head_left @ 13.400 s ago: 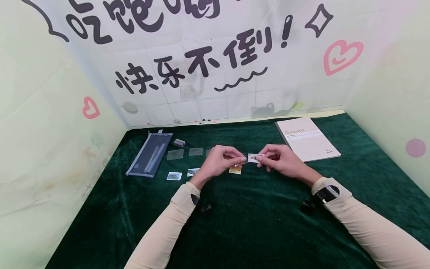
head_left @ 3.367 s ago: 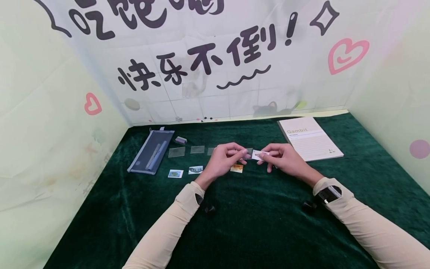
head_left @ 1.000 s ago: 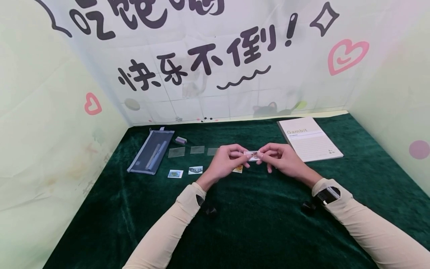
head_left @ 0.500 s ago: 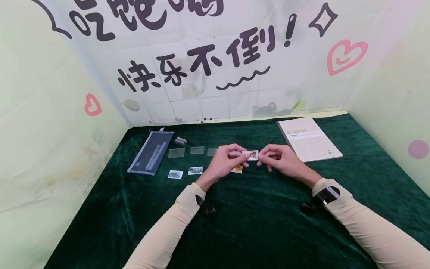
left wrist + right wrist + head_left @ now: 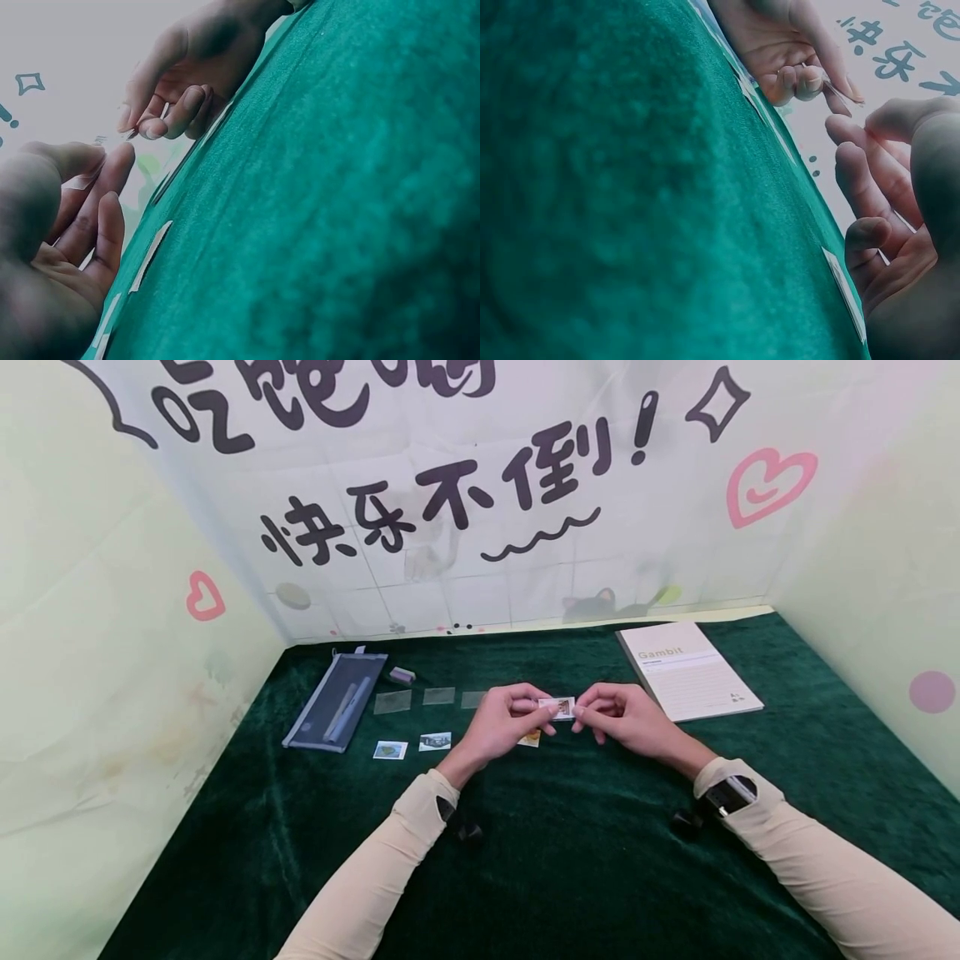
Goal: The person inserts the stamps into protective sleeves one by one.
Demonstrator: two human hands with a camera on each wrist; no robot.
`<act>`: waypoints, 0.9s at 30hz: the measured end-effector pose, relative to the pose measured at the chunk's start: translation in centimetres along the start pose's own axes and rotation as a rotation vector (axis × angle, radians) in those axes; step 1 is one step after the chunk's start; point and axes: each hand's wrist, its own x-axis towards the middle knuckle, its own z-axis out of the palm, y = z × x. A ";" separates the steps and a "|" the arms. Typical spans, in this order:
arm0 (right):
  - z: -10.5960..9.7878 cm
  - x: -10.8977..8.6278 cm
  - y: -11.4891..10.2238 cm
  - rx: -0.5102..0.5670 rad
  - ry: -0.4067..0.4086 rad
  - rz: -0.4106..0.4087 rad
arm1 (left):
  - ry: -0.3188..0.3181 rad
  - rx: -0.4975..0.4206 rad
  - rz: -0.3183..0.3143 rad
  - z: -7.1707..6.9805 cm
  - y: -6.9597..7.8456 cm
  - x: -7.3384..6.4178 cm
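Note:
In the head view, my left hand (image 5: 504,720) pinches a clear plastic sleeve by its left end, thumb on top. A small white-bordered picture stamp (image 5: 561,708) shows within the sleeve's outline. My right hand (image 5: 632,720) pinches the right edge between thumb and forefinger. Both wrist views show this piece edge-on as a thin line between the fingertips, held above the cloth. An orange stamp (image 5: 531,740) lies under the hands, partly hidden by the left one. Farther left lie a blue-green stamp (image 5: 390,750) and a grey-blue stamp (image 5: 435,742).
Behind the stamps lie clear sleeves (image 5: 438,696) in a row, one partly behind the left hand. A mesh zip pouch (image 5: 318,714) with pens sits at left, beside an eraser (image 5: 402,676). A notebook (image 5: 693,672) lies back right on the green cloth (image 5: 585,877).
Several seconds ago the sleeve and stamp were held apart, side by side. The stamp has since moved left into the sleeve's outline; over the last half second the hands hardly move.

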 end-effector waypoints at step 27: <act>-0.1 0.1 -0.2 -0.097 0.071 0.014 | 0.007 0.178 0.024 -0.5 -0.2 0.1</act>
